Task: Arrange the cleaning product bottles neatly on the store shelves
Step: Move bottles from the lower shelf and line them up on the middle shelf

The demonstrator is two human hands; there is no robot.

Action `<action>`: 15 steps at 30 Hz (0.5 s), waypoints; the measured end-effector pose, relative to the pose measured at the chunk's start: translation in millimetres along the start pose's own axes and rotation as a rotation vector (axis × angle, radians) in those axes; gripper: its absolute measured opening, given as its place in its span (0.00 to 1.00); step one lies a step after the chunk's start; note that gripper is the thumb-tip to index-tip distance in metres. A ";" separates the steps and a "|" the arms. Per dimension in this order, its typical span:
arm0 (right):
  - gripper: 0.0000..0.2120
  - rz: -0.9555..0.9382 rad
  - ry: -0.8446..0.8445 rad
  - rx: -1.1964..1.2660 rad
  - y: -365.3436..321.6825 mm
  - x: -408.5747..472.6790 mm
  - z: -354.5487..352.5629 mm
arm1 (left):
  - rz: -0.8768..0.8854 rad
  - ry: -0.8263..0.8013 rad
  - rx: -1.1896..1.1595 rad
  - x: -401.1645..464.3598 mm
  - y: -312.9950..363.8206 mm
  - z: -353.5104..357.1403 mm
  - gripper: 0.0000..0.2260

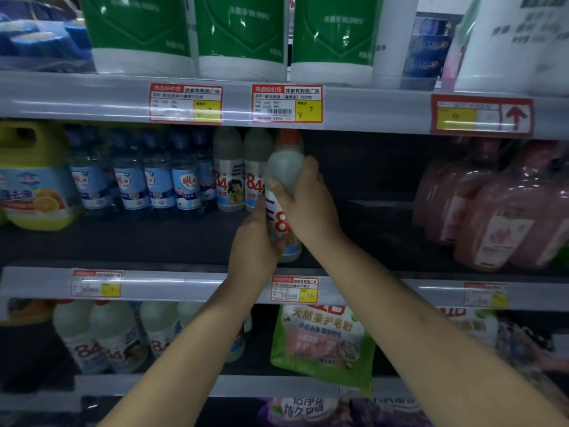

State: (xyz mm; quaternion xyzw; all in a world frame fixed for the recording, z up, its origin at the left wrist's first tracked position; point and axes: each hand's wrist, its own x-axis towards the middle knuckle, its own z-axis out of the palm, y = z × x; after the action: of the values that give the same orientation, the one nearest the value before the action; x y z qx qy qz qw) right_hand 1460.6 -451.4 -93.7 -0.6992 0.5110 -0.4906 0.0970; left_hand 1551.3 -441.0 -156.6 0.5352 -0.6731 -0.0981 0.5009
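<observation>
A translucent white "84" disinfectant bottle [284, 171] with a red cap is held upright over the middle shelf [154, 241], just in front of the shelf's front edge. My right hand [303, 201] wraps its upper body from the right. Lower down, my left hand [255, 245] grips it from the left. Two matching "84" bottles [229, 177] stand at the back of the shelf, right beside the held one. To their left stands a row of blue-labelled bottles [157, 177].
A yellow jug [34, 180] sits at the far left of the middle shelf, pink bottles [498, 211] at the right. Between lies dark open shelf space. Green-labelled containers [240, 32] fill the top shelf. Below are more "84" bottles [101, 337] and a green pouch [323, 340].
</observation>
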 end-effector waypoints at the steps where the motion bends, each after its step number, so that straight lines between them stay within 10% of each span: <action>1: 0.27 0.004 -0.002 -0.001 3.4 -1.4 1.4 | 0.008 0.003 -0.001 1.9 -1.5 1.7 0.29; 15: 0.20 0.174 -0.092 0.011 60.7 -27.8 18.3 | -0.014 -0.028 -0.027 19.9 -13.9 22.7 0.22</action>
State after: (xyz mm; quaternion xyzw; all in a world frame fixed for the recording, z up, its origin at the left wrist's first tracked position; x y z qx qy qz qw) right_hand 1437.5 -463.5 -157.8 -0.6734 0.5619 -0.4507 0.1664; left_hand 1543.8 -472.1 -165.4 0.5314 -0.6750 -0.1182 0.4979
